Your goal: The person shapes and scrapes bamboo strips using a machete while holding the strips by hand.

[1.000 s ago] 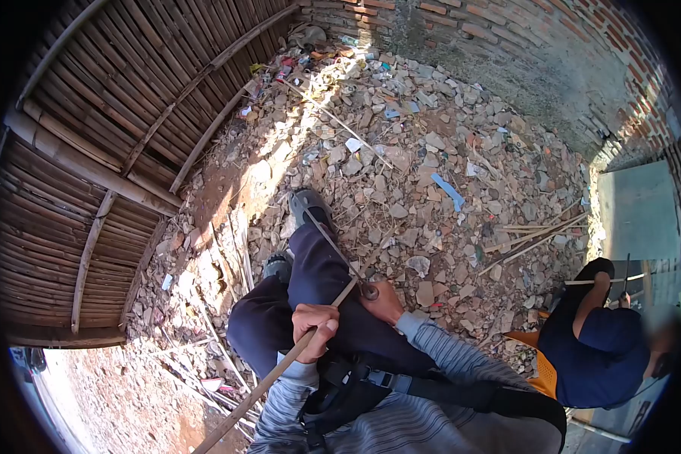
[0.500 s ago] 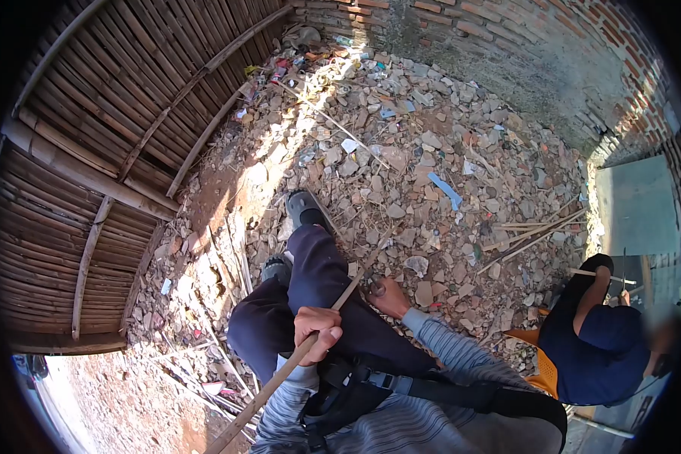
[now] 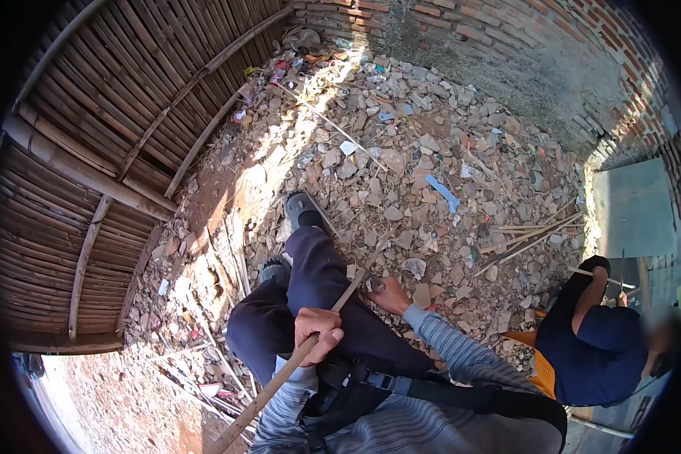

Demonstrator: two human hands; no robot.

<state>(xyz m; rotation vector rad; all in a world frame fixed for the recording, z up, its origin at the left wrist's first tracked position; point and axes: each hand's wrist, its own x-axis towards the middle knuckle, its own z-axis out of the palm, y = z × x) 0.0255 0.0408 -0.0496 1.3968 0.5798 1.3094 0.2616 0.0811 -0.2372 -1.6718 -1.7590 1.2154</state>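
A long wooden stick runs at a slant across my lap, from the bottom left up past my knee. My left hand is wrapped tightly round it. Close to the stick's upper part is my right hand, its fingers closed round a small dark object. What kind of object that is, I cannot make out. The stick's thin far end points towards the rubble. My legs in dark trousers are bent beneath the stick.
Broken stone rubble with litter covers the ground. A woven bamboo wall rises on the left, a brick wall behind. Split sticks lie at the right, near a person seated on an orange plastic chair and holding a thin strip.
The view has shifted very slightly. Both of my hands keep nearly the same place and hold, and the stick stays at the same slant.
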